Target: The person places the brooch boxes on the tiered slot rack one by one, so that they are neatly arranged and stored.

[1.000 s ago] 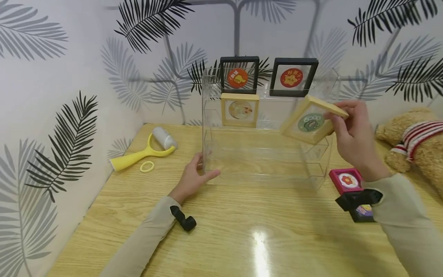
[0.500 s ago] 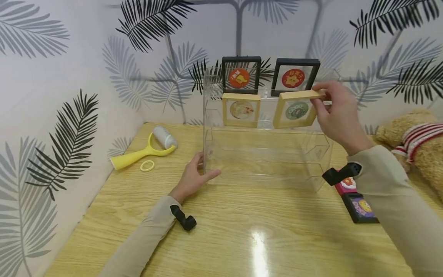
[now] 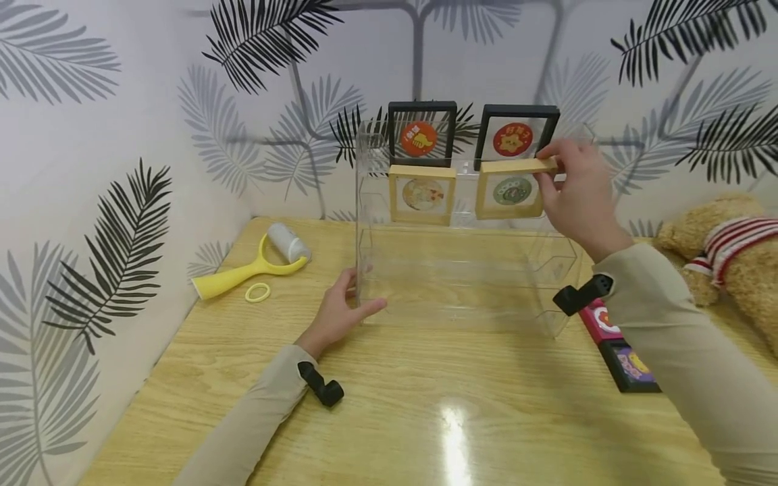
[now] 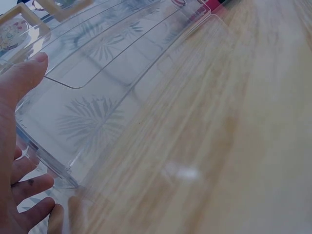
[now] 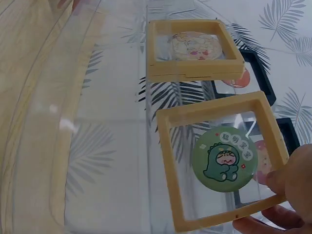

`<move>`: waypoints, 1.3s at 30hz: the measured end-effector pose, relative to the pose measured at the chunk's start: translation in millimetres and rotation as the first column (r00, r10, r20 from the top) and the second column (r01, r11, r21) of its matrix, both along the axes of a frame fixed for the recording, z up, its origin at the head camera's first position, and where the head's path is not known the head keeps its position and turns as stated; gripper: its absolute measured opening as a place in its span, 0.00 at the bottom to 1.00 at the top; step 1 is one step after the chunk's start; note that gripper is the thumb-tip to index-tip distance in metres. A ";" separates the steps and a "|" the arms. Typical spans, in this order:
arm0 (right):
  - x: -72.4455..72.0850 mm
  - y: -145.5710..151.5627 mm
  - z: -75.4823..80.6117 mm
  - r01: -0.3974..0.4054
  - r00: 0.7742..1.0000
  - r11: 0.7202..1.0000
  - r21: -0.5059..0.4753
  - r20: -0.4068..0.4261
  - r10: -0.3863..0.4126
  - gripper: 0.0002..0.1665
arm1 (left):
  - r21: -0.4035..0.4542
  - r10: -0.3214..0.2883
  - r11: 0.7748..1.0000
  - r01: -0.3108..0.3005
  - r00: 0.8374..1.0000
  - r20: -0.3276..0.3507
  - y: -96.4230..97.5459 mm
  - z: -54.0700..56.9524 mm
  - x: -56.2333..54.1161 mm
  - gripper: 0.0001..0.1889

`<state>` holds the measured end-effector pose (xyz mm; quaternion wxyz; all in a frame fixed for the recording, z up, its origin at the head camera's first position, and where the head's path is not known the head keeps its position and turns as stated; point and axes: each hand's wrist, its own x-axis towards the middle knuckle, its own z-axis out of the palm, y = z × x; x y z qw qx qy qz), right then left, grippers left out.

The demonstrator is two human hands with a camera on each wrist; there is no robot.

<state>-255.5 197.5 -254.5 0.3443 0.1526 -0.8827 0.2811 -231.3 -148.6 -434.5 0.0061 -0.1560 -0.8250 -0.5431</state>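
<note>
With thumb and fingers, my right hand (image 3: pixel 580 196) pinches the upper right corner of a yellow display frame (image 3: pixel 509 169) that has a green round badge inside. This frame stands in the second tier of a clear acrylic rack (image 3: pixel 462 314), right of another yellow frame (image 3: pixel 422 169) with a pale badge. Two black frames stand on the top tier, one (image 3: pixel 422 105) with an orange badge and one (image 3: pixel 523 109) with a red badge. Low on the rack's left side, my left hand (image 3: pixel 337 314) holds the side panel (image 4: pixel 48 161) between thumb and fingers.
Left on the wooden table (image 3: pixel 389 412) lie a yellow-handled lint roller (image 3: pixel 243 271) and a yellow ring (image 3: pixel 258 292). A pink frame (image 3: pixel 598 322) and a black frame (image 3: pixel 629 368) lie on the right, partly behind my right sleeve. A teddy bear (image 3: pixel 744 263) lies beyond.
My right hand has moved left with the green-badge frame, which has gone from tilted in the air to upright in the second tier. The left hand stays at the rack's side.
</note>
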 end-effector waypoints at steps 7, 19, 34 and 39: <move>0.4 1.4 -11.2 0.006 0.999 1.000 0.021 0.034 -0.006 0.11 | -0.014 0.005 1.000 -0.005 1.000 0.022 0.0 -1.4 -0.4 0.36; 7.1 9.3 -20.4 -0.019 0.999 0.999 -0.035 0.037 0.020 0.23 | -0.003 -0.005 1.000 0.005 1.000 0.006 -0.2 -1.1 0.1 0.37; 37.3 55.6 -35.7 0.003 0.985 0.999 -0.033 -0.171 -0.008 0.24 | -0.007 -0.006 1.000 0.006 0.999 0.034 5.3 22.0 12.2 0.35; 46.1 75.1 -46.1 0.019 0.995 1.000 -0.013 -0.093 -0.020 0.23 | 0.008 -0.020 1.000 0.019 0.998 0.051 8.3 37.6 22.7 0.35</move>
